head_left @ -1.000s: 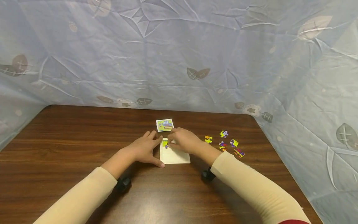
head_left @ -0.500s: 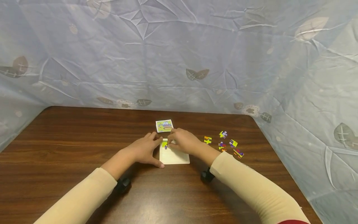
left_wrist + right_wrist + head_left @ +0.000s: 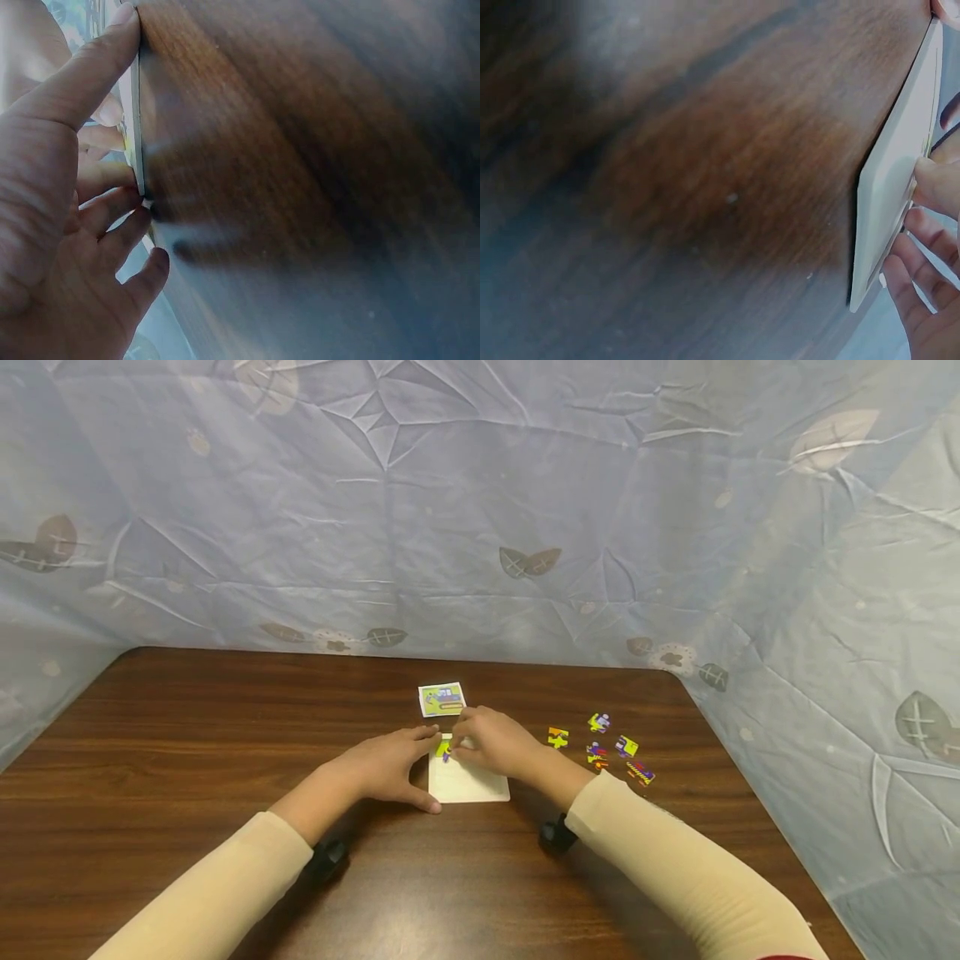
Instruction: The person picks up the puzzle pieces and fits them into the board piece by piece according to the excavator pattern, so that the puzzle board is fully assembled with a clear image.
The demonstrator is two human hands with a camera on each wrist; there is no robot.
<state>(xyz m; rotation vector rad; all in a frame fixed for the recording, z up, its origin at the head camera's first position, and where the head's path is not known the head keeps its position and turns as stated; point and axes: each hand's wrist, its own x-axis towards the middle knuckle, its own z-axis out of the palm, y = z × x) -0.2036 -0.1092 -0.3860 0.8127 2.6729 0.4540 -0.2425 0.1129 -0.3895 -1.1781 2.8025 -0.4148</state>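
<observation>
A shallow white puzzle tray point(image 3: 471, 787) lies on the table, with a green and purple jigsaw piece point(image 3: 443, 749) in its far left corner. My left hand point(image 3: 386, 766) holds the tray along its left side, thumb at the near corner and fingertips at the far one. The left wrist view shows the thumb point(image 3: 97, 67) and fingers along the tray's edge. My right hand point(image 3: 491, 742) reaches over the tray's far part and pinches at the jigsaw piece, its fingertips partly covering it. In the right wrist view the right thumb point(image 3: 935, 184) is down at the tray.
Several loose jigsaw pieces point(image 3: 627, 746) lie right of the tray on the brown wooden table point(image 3: 225, 735). A picture card point(image 3: 442, 699) showing a digger lies just behind the tray. Patterned grey-blue cloth point(image 3: 450, 527) hangs behind the table and at its sides.
My left fingers have lowered and drawn in at the tray's far left corner. The right hand stays nearly still over the jigsaw piece, more of which now shows.
</observation>
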